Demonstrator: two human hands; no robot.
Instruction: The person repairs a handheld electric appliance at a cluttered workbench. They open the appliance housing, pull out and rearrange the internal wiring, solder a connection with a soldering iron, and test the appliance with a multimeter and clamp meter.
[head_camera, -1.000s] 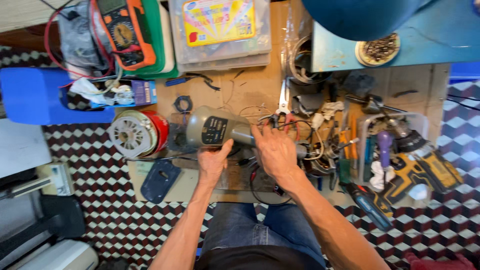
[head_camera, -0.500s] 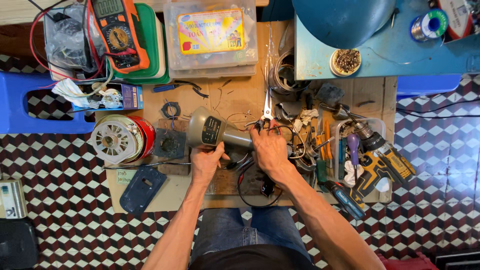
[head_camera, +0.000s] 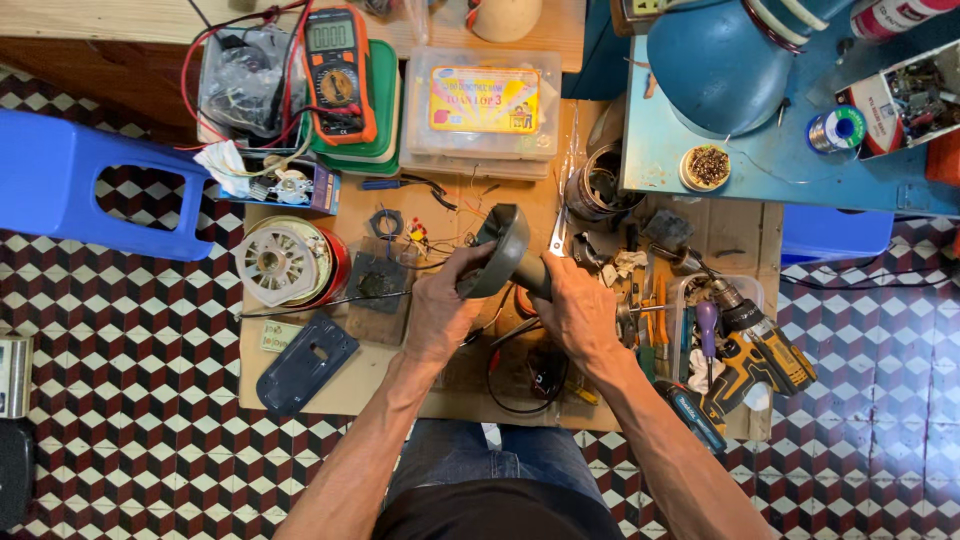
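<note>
Both hands are clamped on the grey-green hard-plastic power-tool body (head_camera: 508, 262), held tilted above the brown wooden work board (head_camera: 300, 400): left hand (head_camera: 440, 315) wrapped round its wide rounded head, right hand (head_camera: 580, 312) closed on the narrow handle end. Judged rigid and moderately heavy (casing smooth, possibly slippery); the handle offers the surest hold. A yellow-and-black cordless drill (head_camera: 752, 350) lies near, to the right.

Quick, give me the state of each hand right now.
Left hand: closed around the wide front end of the grey power tool.
Right hand: closed around the same tool's handle end.
</note>
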